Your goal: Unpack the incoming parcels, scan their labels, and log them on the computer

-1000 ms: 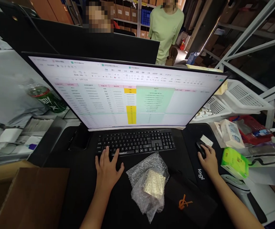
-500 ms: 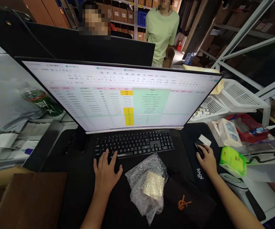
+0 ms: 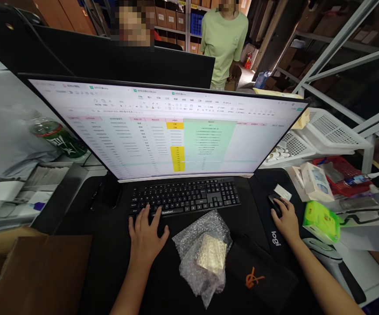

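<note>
My left hand lies with its fingers spread, the fingertips at the lower left edge of the black keyboard. Under my right hand is a black computer mouse, held on the dark mouse pad. Above the keyboard stands a wide monitor with a spreadsheet that has yellow, pink and green cells. Between my arms lies a bubble-wrap bag around a small gold-coloured packet. Right of it rests a dark pouch with an orange mark.
A cardboard box stands at lower left. On the right are a green tissue pack, a handheld scanner, glasses, a red basket and white baskets. Two people, one in a green shirt, are behind the monitor.
A highlighted row on the monitor sits slightly lower in the spreadsheet. Both hands stay in place, and the camera view has shifted very slightly.
</note>
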The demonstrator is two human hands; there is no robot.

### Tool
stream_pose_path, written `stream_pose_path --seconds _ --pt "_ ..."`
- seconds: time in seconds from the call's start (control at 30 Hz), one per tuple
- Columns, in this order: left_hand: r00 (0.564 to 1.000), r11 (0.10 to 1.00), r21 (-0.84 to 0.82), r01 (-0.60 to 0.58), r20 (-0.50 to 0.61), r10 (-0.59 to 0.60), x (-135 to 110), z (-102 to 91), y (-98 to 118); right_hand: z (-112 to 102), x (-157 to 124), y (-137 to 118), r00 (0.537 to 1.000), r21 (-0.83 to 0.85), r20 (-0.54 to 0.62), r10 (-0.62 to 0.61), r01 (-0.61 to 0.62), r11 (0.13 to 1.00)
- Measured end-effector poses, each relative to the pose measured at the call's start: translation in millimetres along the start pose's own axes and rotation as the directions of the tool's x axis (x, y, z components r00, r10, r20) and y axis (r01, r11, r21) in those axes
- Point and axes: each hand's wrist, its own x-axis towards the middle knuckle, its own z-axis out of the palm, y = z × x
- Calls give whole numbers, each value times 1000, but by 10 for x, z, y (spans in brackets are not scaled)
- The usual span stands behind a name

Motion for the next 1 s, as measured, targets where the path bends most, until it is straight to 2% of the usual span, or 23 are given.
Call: stream_pose_path --seconds 0.3,0.77,1.0 --pt "1000 1000 27 0 16 0 -3 -7 -4 6 -13 10 1000 -14 11 4 -4 1000" --pt "999 993 108 -46 -14 47 -7 -45 -3 44 -30 78 995 55 9 -103 103 993" --pt "998 993 105 -51 -26 54 -1 -45 8 66 -34 111 994 62 5 -111 110 992"
